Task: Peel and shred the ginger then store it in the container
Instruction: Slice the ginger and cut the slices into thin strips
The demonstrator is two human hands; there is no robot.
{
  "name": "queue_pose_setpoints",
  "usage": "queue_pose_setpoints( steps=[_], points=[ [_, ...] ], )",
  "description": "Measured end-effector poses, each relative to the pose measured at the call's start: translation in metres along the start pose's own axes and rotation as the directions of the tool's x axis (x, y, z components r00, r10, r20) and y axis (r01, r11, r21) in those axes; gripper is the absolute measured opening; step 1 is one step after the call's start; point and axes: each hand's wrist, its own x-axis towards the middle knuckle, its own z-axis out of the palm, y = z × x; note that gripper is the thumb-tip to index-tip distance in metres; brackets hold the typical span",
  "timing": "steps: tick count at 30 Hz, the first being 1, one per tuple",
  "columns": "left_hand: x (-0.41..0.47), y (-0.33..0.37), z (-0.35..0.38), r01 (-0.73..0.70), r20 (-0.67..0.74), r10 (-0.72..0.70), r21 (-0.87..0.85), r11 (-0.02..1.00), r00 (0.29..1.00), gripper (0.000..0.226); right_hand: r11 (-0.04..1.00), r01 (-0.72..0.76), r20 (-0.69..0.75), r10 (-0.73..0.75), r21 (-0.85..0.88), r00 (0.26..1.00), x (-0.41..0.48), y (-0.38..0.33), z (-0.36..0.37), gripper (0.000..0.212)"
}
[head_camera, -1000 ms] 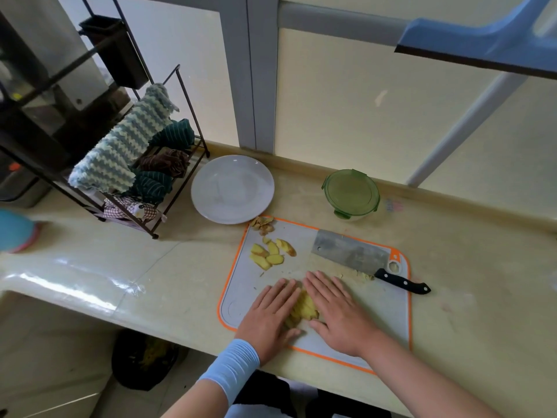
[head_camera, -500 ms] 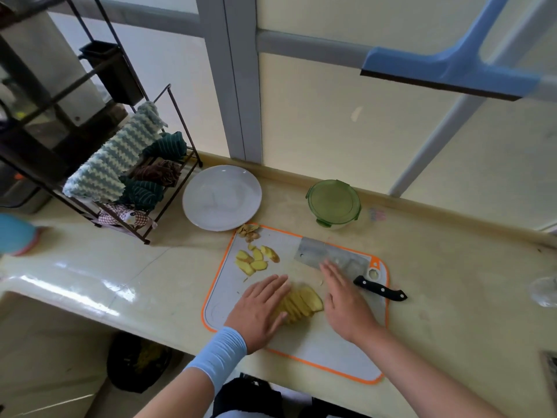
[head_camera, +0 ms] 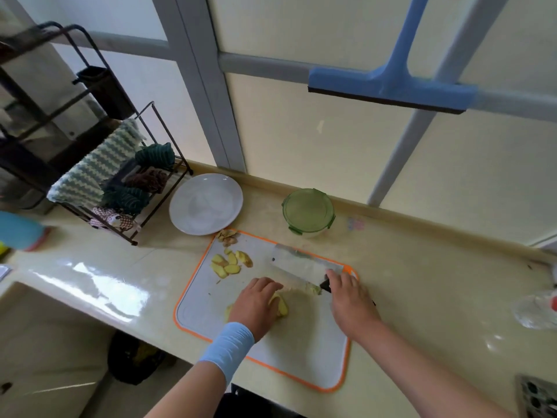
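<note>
An orange-rimmed white cutting board (head_camera: pixel 313 351) lies on the counter. My left hand (head_camera: pixel 256 303) presses with curled fingers on a stack of yellow ginger slices (head_camera: pixel 281 304) at the board's middle. My right hand (head_camera: pixel 349 300) grips the black handle of the cleaver (head_camera: pixel 301 263), whose blade lies just beyond the stack. Several loose ginger slices (head_camera: pixel 229 263) sit at the board's far left, with brownish ginger peels (head_camera: pixel 227 236) at the far corner. The green-lidded container (head_camera: pixel 309 211) stands shut behind the board.
A white plate (head_camera: pixel 206 203) sits behind the board's left corner. A black wire rack (head_camera: pixel 120 182) with cloths stands far left. A blue squeegee (head_camera: pixel 391 86) hangs on the window. A clear glass thing (head_camera: pixel 536 309) lies at the right edge; a sink basin (head_camera: pixel 45 342) is lower left.
My right hand left the ginger pile and took hold of the cleaver's handle. My left hand's fingers curled over the slices. The view tilted upward.
</note>
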Motion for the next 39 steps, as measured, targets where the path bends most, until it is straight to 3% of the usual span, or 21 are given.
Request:
queue_pose_setpoints(
  steps=[3, 5, 7, 10, 14, 18, 20, 24, 29, 32, 36, 39],
  points=[
    [-0.01, -0.004, -0.005, 0.061, -0.115, -0.064, -0.029, 0.998, 0.991, 0.022, 0.998, 0.052, -0.035, -0.051, 0.021, 0.998, -0.007, -0.003, -0.027, 0.054],
    [-0.015, -0.004, -0.011, 0.118, -0.159, -0.129, -0.073, 0.99, 0.979, 0.021, 0.981, 0.006, -0.02, -0.002, 0.192, 1.0, -0.009, -0.008, -0.041, 0.039],
    [-0.018, -0.004, -0.015, 0.137, -0.181, -0.152, -0.094, 0.986, 0.972, 0.019, 0.897, -0.106, 0.05, 0.094, 0.429, 0.994, -0.008, -0.011, -0.048, 0.035],
    [-0.022, -0.008, -0.015, 0.136, -0.168, -0.153, -0.108, 0.985, 0.974, 0.016, 0.811, -0.185, 0.129, 0.136, 0.554, 0.982, -0.008, -0.02, -0.048, 0.033],
    [-0.023, -0.025, -0.012, 0.115, -0.144, -0.124, -0.072, 0.991, 0.982, 0.016, 0.802, -0.203, 0.169, 0.129, 0.561, 0.977, -0.015, -0.042, -0.041, 0.031],
    [0.006, -0.053, -0.012, -0.01, -0.149, 0.02, 0.071, 0.997, 0.989, 0.03, 0.843, -0.219, 0.18, 0.148, 0.492, 0.973, -0.021, -0.06, -0.029, 0.029],
    [0.031, -0.068, -0.019, 0.025, -0.164, -0.006, 0.115, 0.993, 0.986, 0.036, 0.853, -0.222, 0.172, 0.157, 0.472, 0.972, -0.021, -0.066, -0.024, 0.026],
    [0.063, -0.089, -0.023, -0.064, 0.0, 0.066, 0.259, 0.964, 0.998, 0.042, 0.848, -0.238, 0.154, 0.186, 0.474, 0.97, -0.015, -0.071, -0.018, 0.026],
    [0.069, -0.129, -0.019, -0.175, -0.031, 0.184, 0.196, 0.965, 0.982, 0.02, 0.844, -0.237, 0.159, 0.181, 0.482, 0.97, -0.008, -0.071, -0.014, 0.031],
    [0.064, -0.14, -0.024, -0.194, -0.071, 0.21, 0.186, 0.963, 0.975, 0.018, 0.844, -0.23, 0.164, 0.17, 0.484, 0.972, -0.007, -0.071, -0.013, 0.032],
    [0.05, -0.143, -0.031, -0.249, -0.079, 0.273, 0.232, 0.94, 0.959, 0.031, 0.843, -0.236, 0.18, 0.168, 0.483, 0.969, -0.005, -0.073, -0.014, 0.033],
    [0.048, -0.154, -0.037, -0.195, -0.138, 0.225, 0.202, 0.96, 0.965, 0.029, 0.845, -0.227, 0.175, 0.16, 0.485, 0.971, -0.006, -0.076, -0.015, 0.033]
  ],
)
